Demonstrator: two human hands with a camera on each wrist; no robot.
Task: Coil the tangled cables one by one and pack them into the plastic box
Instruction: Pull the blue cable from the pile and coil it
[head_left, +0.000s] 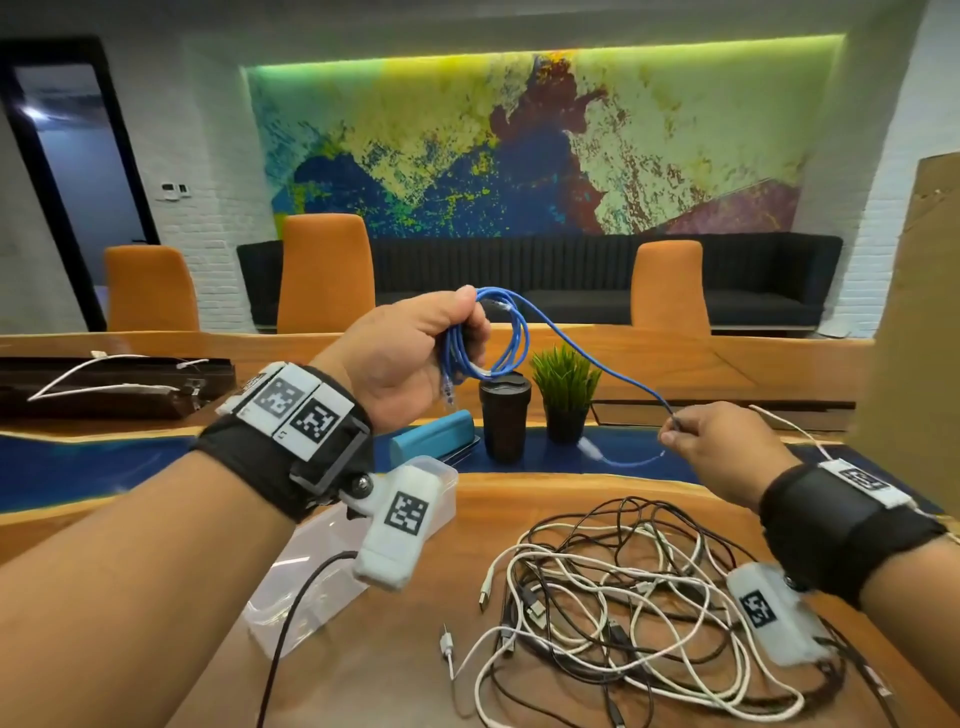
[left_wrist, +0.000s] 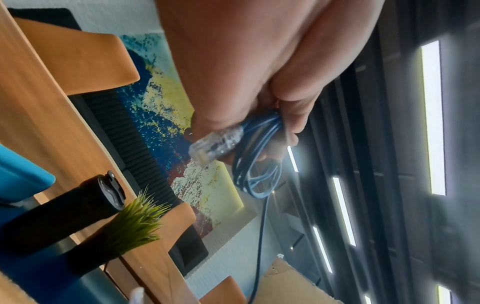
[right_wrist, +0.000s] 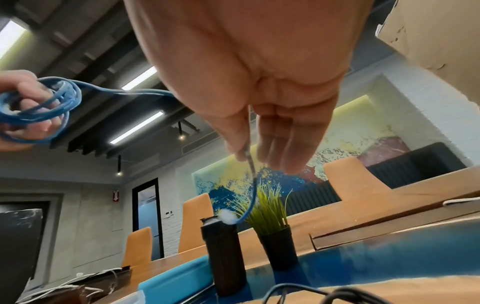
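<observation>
Above the worktop (head_left: 395, 670), the left hand (head_left: 410, 358) is clenching the blue cable (head_left: 582, 353) loops to keep them gathered. The right hand (head_left: 722, 447) is pinching its free end, feeding slack.

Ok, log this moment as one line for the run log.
step: coiling blue cable | left hand: holds coil, raised | right hand: pinches free tail | plastic box: no coil visible | tangled cables: on table

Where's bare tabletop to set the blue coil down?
Bare wood lies between the plastic box and the cable tangle, near the front edge. Right of that, the tangle crowds the table. Behind, the tumbler and plant stand.
</observation>
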